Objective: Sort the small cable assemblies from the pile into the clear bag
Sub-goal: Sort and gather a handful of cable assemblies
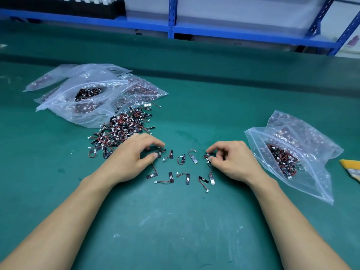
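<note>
A pile of small cable assemblies [124, 125], black strips with red-black wires and white plugs, lies left of centre on the green mat. Several loose assemblies [183, 174] are spread out between my hands. My left hand [134, 158] sits at the pile's near edge, its thumb and fingers pinching one assembly [160, 152]. My right hand [231, 160] pinches the plug end of another assembly [208, 156]. A clear zip bag [292, 158] holding several assemblies lies open to the right of my right hand.
A heap of clear bags [93, 94], some filled, lies behind the pile at the left. A yellow-edged object [350, 166] shows at the right edge. Blue shelving [171, 18] runs along the back of the green table [175, 230].
</note>
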`<state>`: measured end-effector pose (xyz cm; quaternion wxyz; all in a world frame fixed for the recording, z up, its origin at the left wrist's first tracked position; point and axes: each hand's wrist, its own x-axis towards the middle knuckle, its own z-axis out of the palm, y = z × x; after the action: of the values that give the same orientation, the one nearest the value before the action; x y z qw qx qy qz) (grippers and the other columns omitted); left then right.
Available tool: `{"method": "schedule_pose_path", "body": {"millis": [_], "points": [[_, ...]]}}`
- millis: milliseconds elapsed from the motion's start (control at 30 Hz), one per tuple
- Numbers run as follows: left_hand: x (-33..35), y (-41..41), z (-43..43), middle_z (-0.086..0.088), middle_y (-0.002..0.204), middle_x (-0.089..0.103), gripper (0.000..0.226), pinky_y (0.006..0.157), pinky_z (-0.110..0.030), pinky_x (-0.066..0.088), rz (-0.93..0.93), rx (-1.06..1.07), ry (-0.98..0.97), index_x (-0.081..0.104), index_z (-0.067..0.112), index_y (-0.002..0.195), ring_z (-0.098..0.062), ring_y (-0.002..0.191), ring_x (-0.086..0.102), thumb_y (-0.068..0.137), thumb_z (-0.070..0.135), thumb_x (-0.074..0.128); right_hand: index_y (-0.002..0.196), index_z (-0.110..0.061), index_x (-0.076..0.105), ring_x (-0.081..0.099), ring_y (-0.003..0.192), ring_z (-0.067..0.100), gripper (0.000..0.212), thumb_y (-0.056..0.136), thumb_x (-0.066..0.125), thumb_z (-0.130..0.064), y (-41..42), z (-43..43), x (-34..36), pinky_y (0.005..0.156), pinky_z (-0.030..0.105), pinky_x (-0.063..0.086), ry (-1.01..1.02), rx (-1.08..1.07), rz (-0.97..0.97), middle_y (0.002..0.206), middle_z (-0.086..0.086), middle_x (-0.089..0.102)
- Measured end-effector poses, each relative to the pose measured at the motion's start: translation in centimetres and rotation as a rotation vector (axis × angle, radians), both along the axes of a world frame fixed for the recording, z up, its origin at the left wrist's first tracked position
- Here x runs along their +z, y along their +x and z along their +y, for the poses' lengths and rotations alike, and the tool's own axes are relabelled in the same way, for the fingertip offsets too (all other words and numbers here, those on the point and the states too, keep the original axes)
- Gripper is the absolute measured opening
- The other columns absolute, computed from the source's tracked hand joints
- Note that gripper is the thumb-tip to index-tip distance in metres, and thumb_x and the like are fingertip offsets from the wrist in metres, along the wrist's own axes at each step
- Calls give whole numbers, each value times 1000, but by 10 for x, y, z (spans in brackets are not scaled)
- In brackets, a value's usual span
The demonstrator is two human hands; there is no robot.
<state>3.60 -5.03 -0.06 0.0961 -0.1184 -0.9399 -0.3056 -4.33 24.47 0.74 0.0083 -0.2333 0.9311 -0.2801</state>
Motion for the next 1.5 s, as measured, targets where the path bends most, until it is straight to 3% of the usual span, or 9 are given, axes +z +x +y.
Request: {"method": "schedule_pose_path", "body": {"millis": [233, 467, 700, 933, 1000, 1100, 1200, 1333, 1500], "points": [[0, 0, 0, 14, 113, 61, 27, 82, -18, 38, -3, 25, 23, 67, 28, 117, -8, 94, 55, 94, 15, 65, 108, -34, 68, 51, 53, 4, 31, 81, 73, -20, -2, 6, 0, 61, 24, 39, -108, 60, -74, 60, -12, 60], [0, 0, 1, 15, 113, 61, 27, 82, -18, 38, -4, 27, 29, 66, 30, 116, -7, 94, 55, 93, 16, 66, 129, -40, 56, 46, 51, 7, 63, 73, 84, -29, -1, 14, 7, 58, 17, 36, -29, 195, -157, 71, -12, 60], [0, 0, 1, 14, 111, 61, 26, 81, -19, 37, 7, 26, 25, 67, 29, 115, -7, 92, 55, 94, 14, 64, 130, -41, 54, 44, 51, 6, 66, 71, 85, -38, 0, 16, 9, 59, 21, 37, -24, 218, -196, 72, -13, 59], [-1, -3, -5, 11, 111, 62, 26, 87, -29, 40, 19, 81, -6, 67, 26, 116, -13, 94, 54, 95, 11, 61, 130, -44, 52, 41, 52, 7, 82, 55, 80, -58, -1, 19, 9, 57, 20, 38, -39, 249, -230, 74, -12, 58], [-1, -4, -7, 11, 112, 62, 27, 90, -31, 40, 26, 124, -7, 67, 26, 116, -15, 98, 53, 95, 11, 61, 129, -42, 54, 39, 51, 7, 76, 58, 79, -54, -2, 20, 8, 56, 19, 38, -66, 256, -242, 72, -11, 58], [-1, -5, -6, 11, 114, 62, 29, 94, -31, 40, 42, 148, 4, 67, 24, 117, -15, 103, 52, 94, 9, 60, 118, -38, 61, 41, 49, 5, 45, 74, 71, -35, -5, 19, 5, 56, 16, 37, -149, 220, -231, 65, -11, 58], [1, -3, -2, 9, 116, 62, 31, 97, -32, 40, 72, 122, 31, 67, 22, 119, -15, 105, 53, 95, 4, 58, 103, -35, 66, 49, 51, 5, 24, 86, 69, -18, -9, 16, -2, 61, 25, 42, -175, 98, -128, 59, -12, 58], [1, -2, 1, 7, 123, 60, 35, 105, -30, 37, 53, 60, 77, 63, 19, 126, -13, 118, 52, 97, 1, 53, 94, -32, 68, 54, 57, 9, 9, 89, 68, -24, -12, 12, -9, 69, 38, 53, -153, -10, -52, 55, -11, 57], [-4, -5, -4, 6, 127, 58, 39, 106, -27, 33, 7, 98, 36, 59, 17, 130, -15, 121, 49, 97, -1, 49, 85, -34, 68, 53, 56, 8, 11, 89, 68, -24, -14, 13, -11, 67, 38, 54, -168, -55, 20, 55, -11, 58]]}}
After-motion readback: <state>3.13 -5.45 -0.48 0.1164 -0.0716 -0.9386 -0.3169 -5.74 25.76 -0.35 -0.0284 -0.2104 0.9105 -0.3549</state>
